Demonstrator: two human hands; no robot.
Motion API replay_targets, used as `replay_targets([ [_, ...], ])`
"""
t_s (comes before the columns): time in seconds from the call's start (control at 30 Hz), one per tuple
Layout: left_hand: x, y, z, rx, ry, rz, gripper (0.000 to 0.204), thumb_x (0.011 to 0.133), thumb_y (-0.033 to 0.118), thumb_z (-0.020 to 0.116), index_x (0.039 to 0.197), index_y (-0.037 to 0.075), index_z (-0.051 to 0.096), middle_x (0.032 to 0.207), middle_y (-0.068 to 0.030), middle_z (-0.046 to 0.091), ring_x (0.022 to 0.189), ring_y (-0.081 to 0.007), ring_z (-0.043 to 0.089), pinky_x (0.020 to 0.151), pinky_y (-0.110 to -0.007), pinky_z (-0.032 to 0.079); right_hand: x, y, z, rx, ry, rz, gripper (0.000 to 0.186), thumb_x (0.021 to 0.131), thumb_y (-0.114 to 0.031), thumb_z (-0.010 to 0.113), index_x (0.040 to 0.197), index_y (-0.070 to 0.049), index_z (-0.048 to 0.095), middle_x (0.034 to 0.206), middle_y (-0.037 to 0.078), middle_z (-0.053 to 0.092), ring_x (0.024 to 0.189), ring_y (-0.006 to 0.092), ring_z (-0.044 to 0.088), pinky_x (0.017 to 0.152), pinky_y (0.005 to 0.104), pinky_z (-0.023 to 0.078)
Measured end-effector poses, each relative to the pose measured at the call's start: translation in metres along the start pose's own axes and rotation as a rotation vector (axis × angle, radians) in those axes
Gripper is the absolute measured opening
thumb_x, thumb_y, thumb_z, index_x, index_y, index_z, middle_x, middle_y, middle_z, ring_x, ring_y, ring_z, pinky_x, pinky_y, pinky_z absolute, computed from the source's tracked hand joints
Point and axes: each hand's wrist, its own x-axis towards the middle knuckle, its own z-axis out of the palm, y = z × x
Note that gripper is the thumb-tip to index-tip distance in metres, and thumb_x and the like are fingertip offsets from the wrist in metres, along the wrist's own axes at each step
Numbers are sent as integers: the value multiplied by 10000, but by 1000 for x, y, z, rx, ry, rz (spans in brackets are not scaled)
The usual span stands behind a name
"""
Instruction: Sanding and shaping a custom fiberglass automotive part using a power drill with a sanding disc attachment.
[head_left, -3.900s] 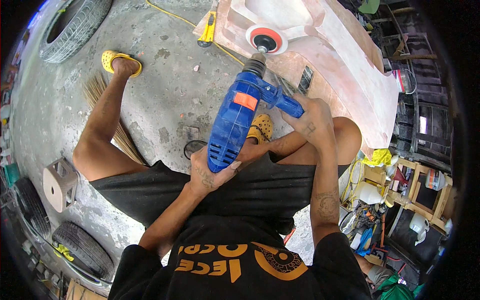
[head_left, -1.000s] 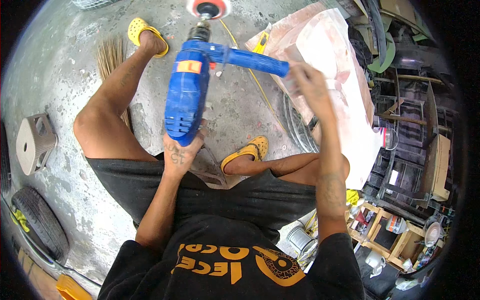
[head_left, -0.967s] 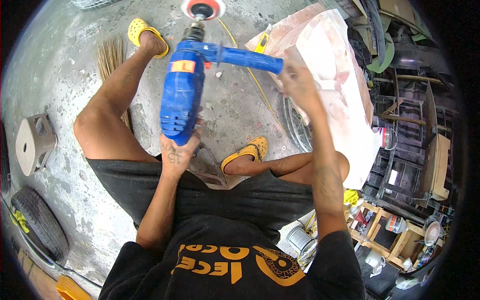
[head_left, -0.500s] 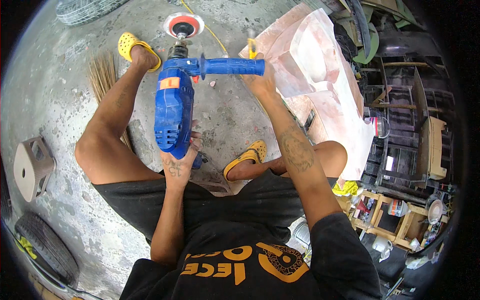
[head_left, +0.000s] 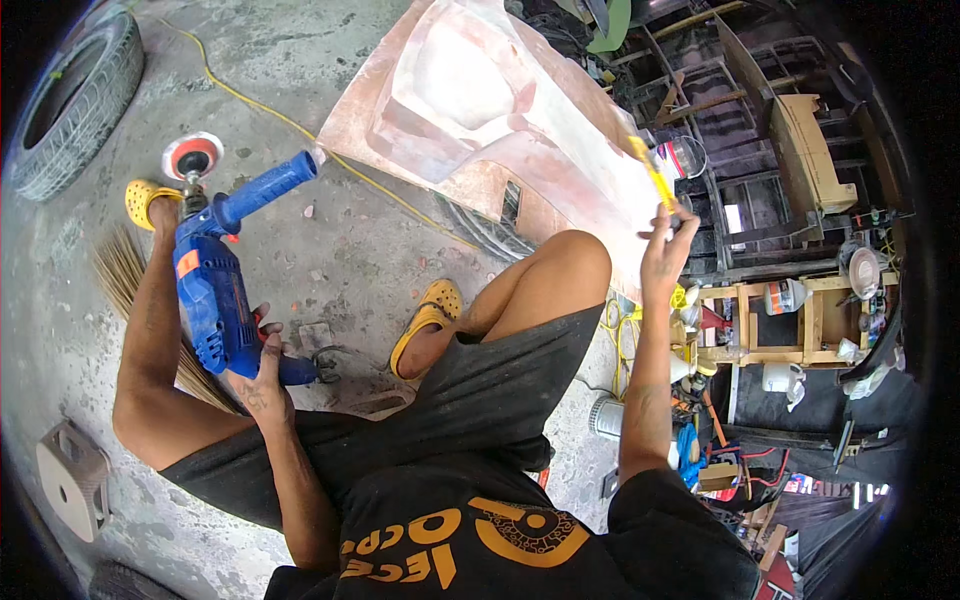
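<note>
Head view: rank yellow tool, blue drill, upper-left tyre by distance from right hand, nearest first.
1. Yellow tool: in the right hand itself.
2. Blue drill: left side, in the left hand.
3. Tyre: upper left, on the floor.

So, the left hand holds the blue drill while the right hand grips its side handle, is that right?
Not quite: the left hand does hold the blue drill, but the right hand isn't on its side handle; the head view shows that hand holding a yellow tool.

Left fingers [head_left: 271, 352] hold blue drill [head_left: 215, 300]; right fingers [head_left: 661, 226], yellow cutter [head_left: 653, 174]
</note>
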Motion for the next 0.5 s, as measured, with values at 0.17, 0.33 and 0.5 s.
replay_targets([
  [0.17,-10,3,14,-27,-22,-57,481,890,-8,650,1363,-46,572,1263,-159,693,966,-174,668,780,-301,548,66,171,11,-297,99,-2,413,1030,-347,665,1159,28,550,1028,193,639,838,283,631,709,406,547],
  [0.33,-19,5,9,53,53,-53,449,891,46,693,1323,-47,616,1219,-121,715,962,-156,668,829,-308,539,48,175,62,-820,-138,102,537,944,-375,751,1263,17,572,1070,237,663,1019,378,645,951,422,512],
  [0.5,-12,-1,12,52,46,-82,399,884,72,718,1262,-47,673,1031,-81,722,899,-142,664,779,-297,525,90,81,78,-62,-435,-283,593,931,-351,774,1382,-11,593,1385,240,607,1271,362,595,1083,439,467],
])
